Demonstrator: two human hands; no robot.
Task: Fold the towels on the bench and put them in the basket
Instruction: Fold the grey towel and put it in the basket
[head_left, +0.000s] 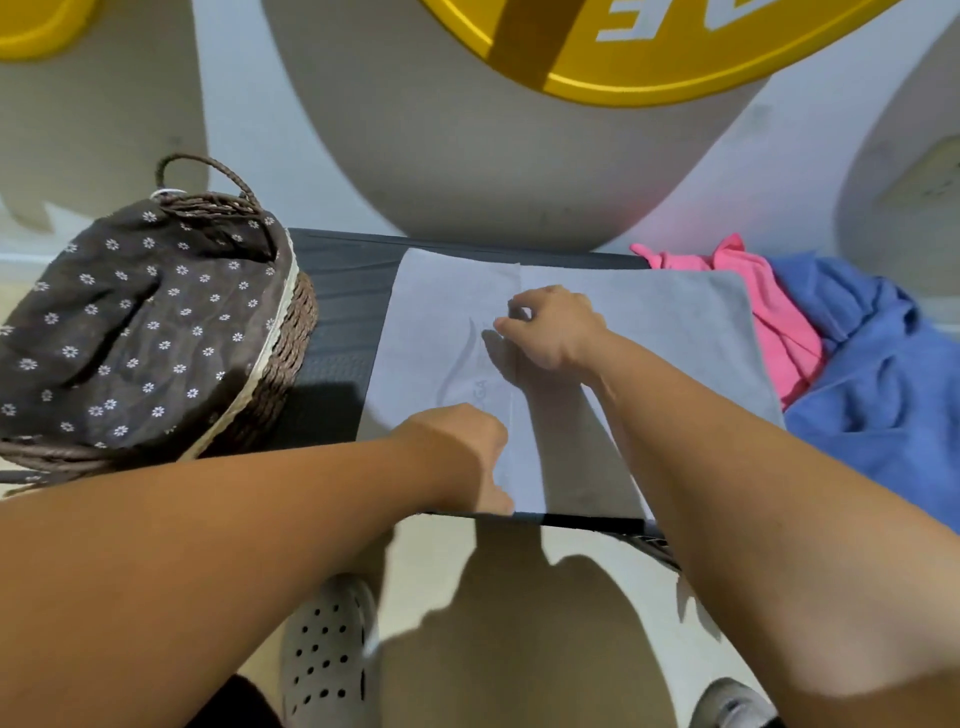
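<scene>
A grey towel (649, 332) lies flat on the dark bench (343, 280), partly folded, with a fold edge running down its middle. My right hand (556, 332) rests on the towel's centre, fingers pinching the fold edge. My left hand (467, 447) grips the same edge near the bench's front. A pink towel (784, 332) and a blue towel (872, 374) lie crumpled at the right end. A brown wicker basket (280, 353) with a flowered brown liner stands at the left end.
A large grey rounded object (493, 156) with a yellow disc stands behind the bench against the wall. My feet in grey perforated clogs (327, 654) stand on the pale floor in front of the bench.
</scene>
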